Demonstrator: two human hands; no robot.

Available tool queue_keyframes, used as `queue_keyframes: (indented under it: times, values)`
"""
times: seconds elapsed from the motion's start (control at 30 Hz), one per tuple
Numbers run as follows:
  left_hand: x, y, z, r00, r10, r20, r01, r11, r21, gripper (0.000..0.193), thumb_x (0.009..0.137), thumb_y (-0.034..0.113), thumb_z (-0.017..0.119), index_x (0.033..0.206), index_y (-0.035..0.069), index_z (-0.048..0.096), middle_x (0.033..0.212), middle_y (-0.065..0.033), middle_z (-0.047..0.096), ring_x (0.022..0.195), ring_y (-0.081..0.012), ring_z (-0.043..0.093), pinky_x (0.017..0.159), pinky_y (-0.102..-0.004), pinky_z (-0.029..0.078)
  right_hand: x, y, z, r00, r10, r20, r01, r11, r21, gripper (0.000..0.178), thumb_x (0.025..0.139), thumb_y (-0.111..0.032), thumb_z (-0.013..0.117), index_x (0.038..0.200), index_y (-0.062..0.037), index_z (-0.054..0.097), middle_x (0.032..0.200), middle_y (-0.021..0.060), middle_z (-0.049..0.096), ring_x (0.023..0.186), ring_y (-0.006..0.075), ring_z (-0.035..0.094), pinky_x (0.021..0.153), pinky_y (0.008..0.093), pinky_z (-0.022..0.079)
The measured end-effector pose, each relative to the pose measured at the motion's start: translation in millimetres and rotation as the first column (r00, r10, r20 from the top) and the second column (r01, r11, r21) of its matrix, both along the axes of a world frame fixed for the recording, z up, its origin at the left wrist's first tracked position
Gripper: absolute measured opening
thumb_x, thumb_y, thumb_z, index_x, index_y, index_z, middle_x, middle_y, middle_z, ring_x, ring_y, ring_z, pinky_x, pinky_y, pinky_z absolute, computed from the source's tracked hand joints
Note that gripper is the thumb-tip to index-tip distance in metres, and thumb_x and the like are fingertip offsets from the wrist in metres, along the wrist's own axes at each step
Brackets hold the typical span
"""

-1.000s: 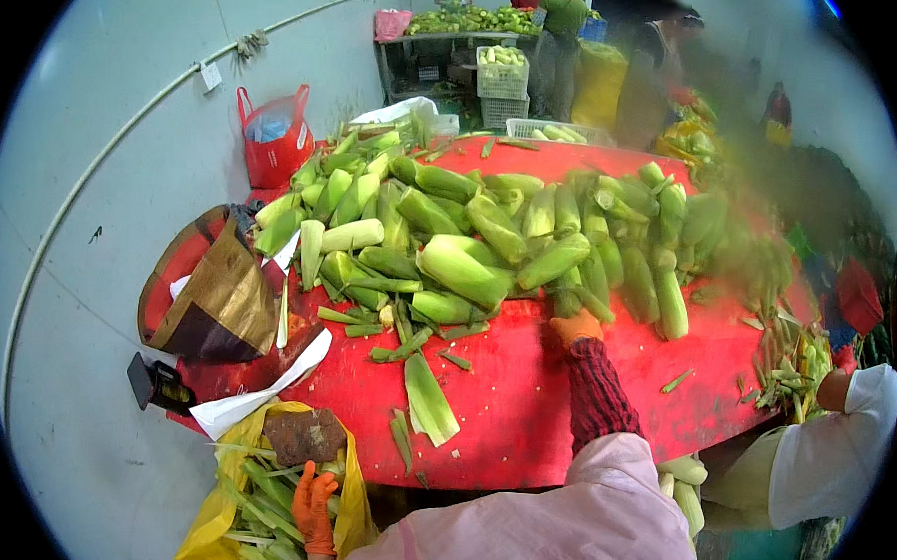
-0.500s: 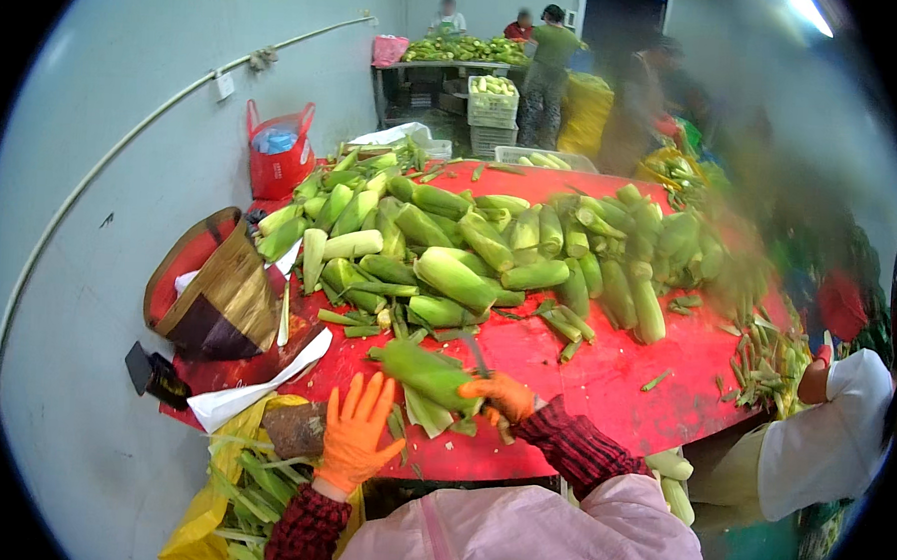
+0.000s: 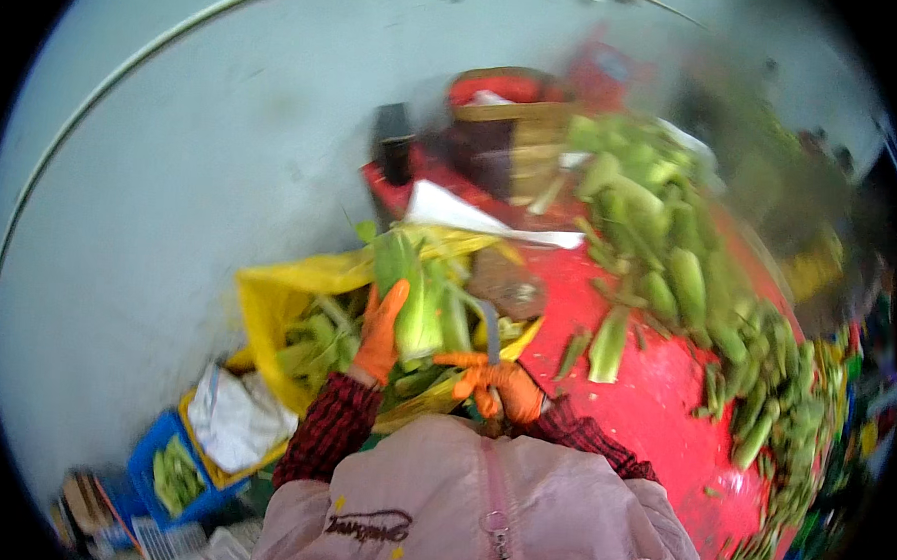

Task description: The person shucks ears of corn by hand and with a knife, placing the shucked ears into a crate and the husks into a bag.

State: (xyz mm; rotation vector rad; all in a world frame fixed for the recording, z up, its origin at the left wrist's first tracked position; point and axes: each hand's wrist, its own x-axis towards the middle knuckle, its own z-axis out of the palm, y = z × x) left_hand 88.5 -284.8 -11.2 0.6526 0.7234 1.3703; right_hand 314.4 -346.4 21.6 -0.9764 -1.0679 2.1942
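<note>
Ear of corn [image 3: 415, 297]: green, husk on, thick; motion blur softens detail. Stands near upright, pale blunt end down toward the wearer, loose leaf tips splayed at the upper left. Gripped along its left side by the orange-gloved left hand [image 3: 382, 332]. Paler green leafy piece just to its right; cannot tell if attached. Ear is over the mouth of a yellow bag [image 3: 267, 307], sagging wide open, with green husk strips inside. Knife [image 3: 491, 334]: grey narrow blade, slightly curved, pointing up and away from the wearer, right of the ear and apart from it; handle in the orange-gloved right hand [image 3: 499, 387], forefinger extended leftward.
</note>
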Motion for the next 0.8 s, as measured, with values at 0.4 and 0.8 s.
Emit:
queue_keyframes:
  times: [0.4, 0.8]
  values:
    - [-46, -35, -50, 0.669, 0.012, 0.743, 0.129, 0.983, -0.133, 0.048, 0.096, 0.049, 0.054, 0.127, 0.013, 0.059, 0.131, -0.0076, 0.061, 0.116, -0.0257, 0.059, 0.099, -0.0453, 0.047, -109, 60, 19, 0.537, -0.538, 0.650, -0.827, -0.186, 0.530, 0.084, 0.078, -0.020, 0.065, 0.151, -0.0015, 0.027, 0.063, 0.0069, 0.056, 0.052, 0.0251, 0.059, 0.048, 0.0414, 0.046]
    - [-49, -36, -76, 0.715, -0.058, 0.697, 0.255, 0.949, -0.183, 0.045, 0.093, 0.045, 0.061, 0.123, 0.011, 0.061, 0.113, -0.0082, 0.069, 0.102, -0.0278, 0.066, 0.091, -0.0482, 0.053, -91, 54, -67, 0.588, -0.513, 0.626, -0.671, 0.123, 0.731, 0.097, 0.069, -0.007, 0.063, 0.156, -0.0142, 0.021, 0.077, 0.0127, 0.065, 0.065, 0.0350, 0.064, 0.058, 0.0444, 0.051]
